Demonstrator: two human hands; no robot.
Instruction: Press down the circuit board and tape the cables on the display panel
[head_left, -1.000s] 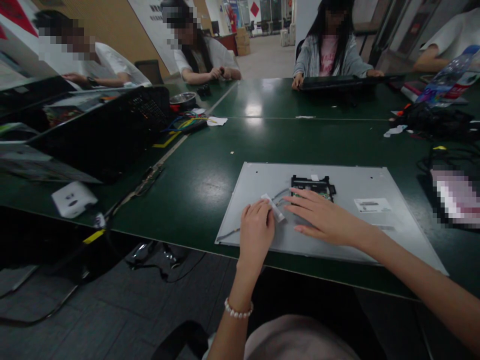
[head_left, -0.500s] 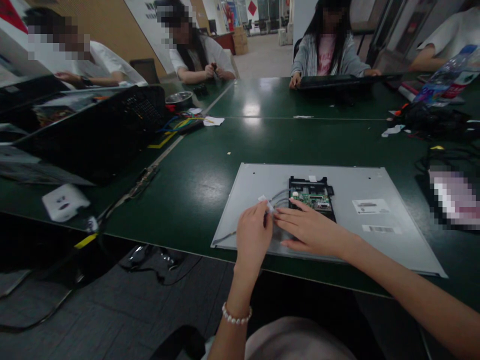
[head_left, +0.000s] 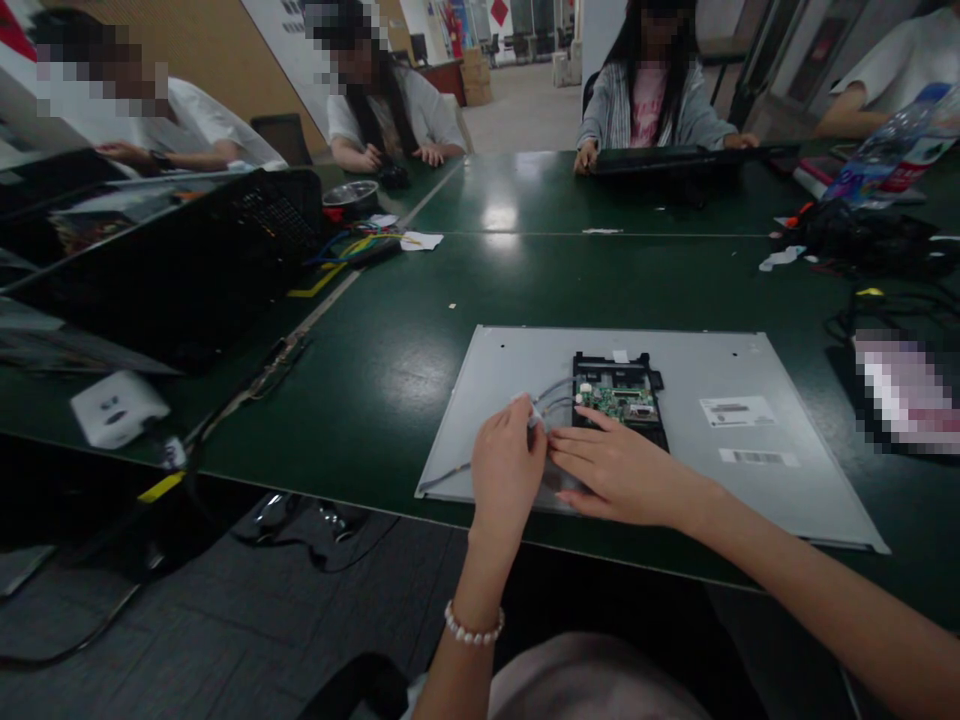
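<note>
The fingers of the left hand (head_left: pixel 507 458) are pinched on a small white strip (head_left: pixel 535 411), though the tips partly hide just how it sits between them. The right hand (head_left: pixel 619 474) reaches in from the other side, its fingers stretched out and mostly side by side, the index a little apart from the rest, the tips close to the strip; from where I stand I can't tell whether they touch it. Grey cables (head_left: pixel 556 388) run from beside the strip to a green circuit board (head_left: pixel 619 402) in a black frame (head_left: pixel 651 372), and another grey lead comes out past the left hand toward the panel's near left corner. All this lies on a flat grey panel (head_left: pixel 525 355), set at the near edge of the green table (head_left: pixel 375 355), with two white labels (head_left: pixel 739 411) on its right half. A beaded bracelet (head_left: pixel 475 626) circles the left wrist. Beyond the panel on the right lies a blurred pink object (head_left: pixel 904 385), with a plastic bottle (head_left: pixel 889 150) farther back. Over on the left are a small white box (head_left: pixel 118 408), a big black screen (head_left: pixel 172 262) leaning at a slant, coloured wires (head_left: pixel 360 245) and a metal bowl (head_left: pixel 351 195). Across the table, a person in a striped shirt (head_left: pixel 600 112) has both hands at a dark flat screen (head_left: pixel 675 164).
</note>
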